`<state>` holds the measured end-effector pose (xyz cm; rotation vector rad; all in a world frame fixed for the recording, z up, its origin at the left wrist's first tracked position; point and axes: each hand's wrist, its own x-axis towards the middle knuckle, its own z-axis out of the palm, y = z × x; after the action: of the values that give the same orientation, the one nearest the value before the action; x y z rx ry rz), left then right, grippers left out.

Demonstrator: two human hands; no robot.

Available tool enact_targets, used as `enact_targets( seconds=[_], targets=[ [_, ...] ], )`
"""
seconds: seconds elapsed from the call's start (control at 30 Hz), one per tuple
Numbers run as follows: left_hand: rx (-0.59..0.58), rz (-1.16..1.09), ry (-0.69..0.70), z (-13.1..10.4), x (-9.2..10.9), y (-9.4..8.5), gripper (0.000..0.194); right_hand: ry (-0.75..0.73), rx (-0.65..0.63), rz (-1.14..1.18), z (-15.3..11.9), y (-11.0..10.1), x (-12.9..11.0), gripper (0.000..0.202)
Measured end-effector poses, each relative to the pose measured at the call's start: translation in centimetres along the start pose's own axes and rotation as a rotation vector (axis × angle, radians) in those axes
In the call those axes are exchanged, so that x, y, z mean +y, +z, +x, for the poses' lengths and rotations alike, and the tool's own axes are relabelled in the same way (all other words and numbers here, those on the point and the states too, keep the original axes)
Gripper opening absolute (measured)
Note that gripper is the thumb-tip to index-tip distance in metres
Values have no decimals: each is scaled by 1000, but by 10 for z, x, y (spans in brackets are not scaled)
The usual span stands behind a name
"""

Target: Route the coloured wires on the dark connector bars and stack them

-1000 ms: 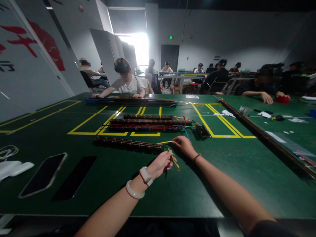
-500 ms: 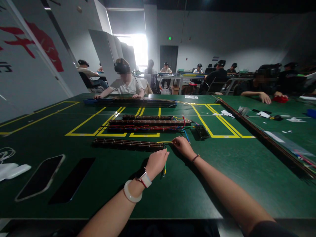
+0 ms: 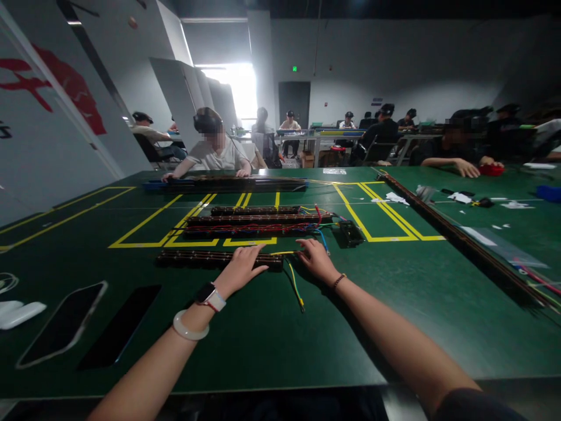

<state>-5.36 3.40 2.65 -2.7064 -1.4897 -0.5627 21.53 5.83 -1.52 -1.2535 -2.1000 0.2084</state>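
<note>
A dark, narrow bar with rows of strips and wires (image 3: 175, 257) lies lengthwise before me. My left hand (image 3: 241, 266), palm down with fingers stretched and thumb apart, is over its right part; whether it touches is unclear. From the bar's right end a yellow wire (image 3: 283, 253) runs to my right hand (image 3: 316, 257), whose lower fingertips close on it while a finger above stands away. A green-yellow wire (image 3: 297, 285) with a metal tip hangs loose onto the table. Beyond, similar bars (image 3: 258, 221) carry red and blue wires next to a black box (image 3: 350, 233).
Two phones (image 3: 65, 321) (image 3: 120, 327) lie at left by a white object (image 3: 21, 316). A long bar (image 3: 460, 240) slants along the right. Yellow tape (image 3: 392, 239) marks the green table (image 3: 350, 351). A person (image 3: 214, 146) sits opposite behind a long dark bundle (image 3: 228, 184).
My left hand has let go of the green-yellow wire and moved left over the bar, fingers spreading. The wire now hangs free. My right hand stays at the yellow wire; the view has shifted slightly.
</note>
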Motion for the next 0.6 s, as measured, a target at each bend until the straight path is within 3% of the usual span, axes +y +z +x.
enact_targets(
  seconds=[0.23,0.47,0.6],
  targets=[
    [0,116,86,13,-28,17,44,-4,14,45,-1,-1,-2,31],
    [22,159,162,69,-43,44,41,68,194,226,4,-12,-9,28],
    [-5,83,204,99,-35,58,37,-3,223,199,30,-23,-12,21]
  ],
)
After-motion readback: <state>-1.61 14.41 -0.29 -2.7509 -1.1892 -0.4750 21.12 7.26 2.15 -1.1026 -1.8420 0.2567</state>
